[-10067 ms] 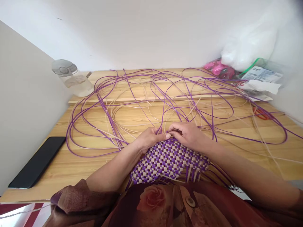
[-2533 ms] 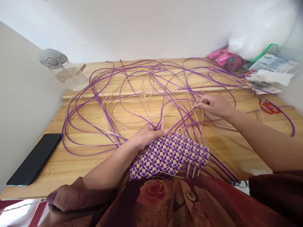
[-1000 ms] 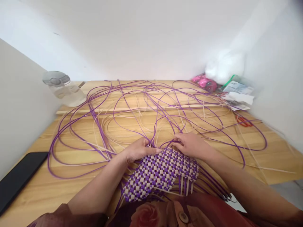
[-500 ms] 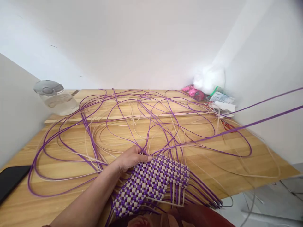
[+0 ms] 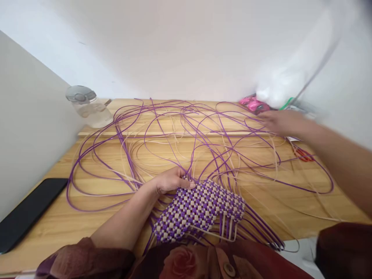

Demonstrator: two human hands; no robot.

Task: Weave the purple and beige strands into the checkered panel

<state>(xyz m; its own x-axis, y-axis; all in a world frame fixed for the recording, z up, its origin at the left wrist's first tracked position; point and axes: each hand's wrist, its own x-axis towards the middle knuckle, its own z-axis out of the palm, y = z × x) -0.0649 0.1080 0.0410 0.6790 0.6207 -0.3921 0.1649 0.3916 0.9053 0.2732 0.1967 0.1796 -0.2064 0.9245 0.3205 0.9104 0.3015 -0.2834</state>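
Observation:
A woven piece (image 5: 200, 205) of purple and cream plastic strands lies close to my body, bent at an angle. My left hand (image 5: 174, 181) grips its upper left edge, thumb on top and the fingers beneath, partly hidden. Long loose purple strands (image 5: 128, 155) and cream ones fan out from its edges across the table. Out to the right, my right hand (image 5: 280, 122) is over the strands near the back of the table. It is smeared by motion, so whether it has a strand between its fingers I cannot make out.
Toward the back left stands a clear jug (image 5: 91, 110) with a grey lid. A black phone-like slab (image 5: 31, 211) lies at the left edge. Pink bundles (image 5: 252, 104), a white bag (image 5: 276, 87) and orange-handled scissors (image 5: 303, 154) are at the right. Walls enclose the wooden table (image 5: 116, 228).
My right hand has come into view at the right. The purple strands stretched up to the right edge are no longer there. The view has shifted; my left hand keeps its grip.

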